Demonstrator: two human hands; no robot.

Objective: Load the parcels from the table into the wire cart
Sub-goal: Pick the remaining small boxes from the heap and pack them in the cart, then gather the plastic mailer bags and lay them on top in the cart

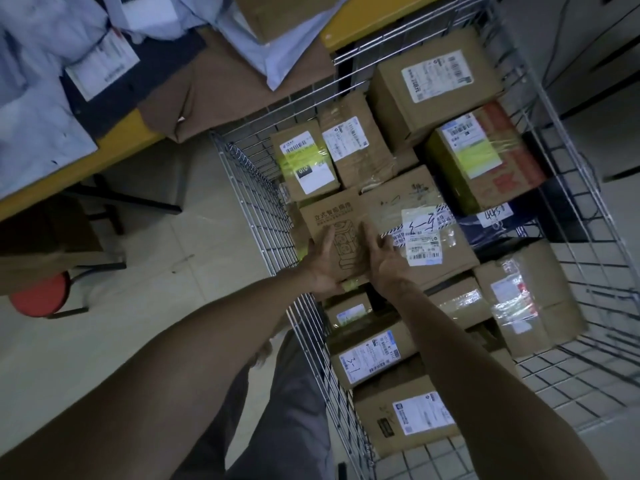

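So, nearest the body, a carton low in the wire cart carries a label with "3-1" handwritten on it. Just past it both hands meet on the printed box. The left hand is clamped on its near-left corner, thumb on top and fingers down the side by the cart's left wall. The right hand is not clamped: its thumb lies along the box's right edge and its fingers spread fairly straight over the seam with the big carton touching that side. The printed box is inside the cart, top layer, with its long axis running away from the person, so the grip sits at its near end. Whether it is fully seated, cannot tell. Its print is Chinese, starting 立式智能, over a line drawing. The big carton has striped tape, a label and scrawled marker, unreadable. Further in, a small box is labelled "010", and the digits on a dark parcel are unclear. Farthest, up and to the left, is the yellow-edged table with pale mailers and a brown box. Likely the left hand is nearer for the next pickup.
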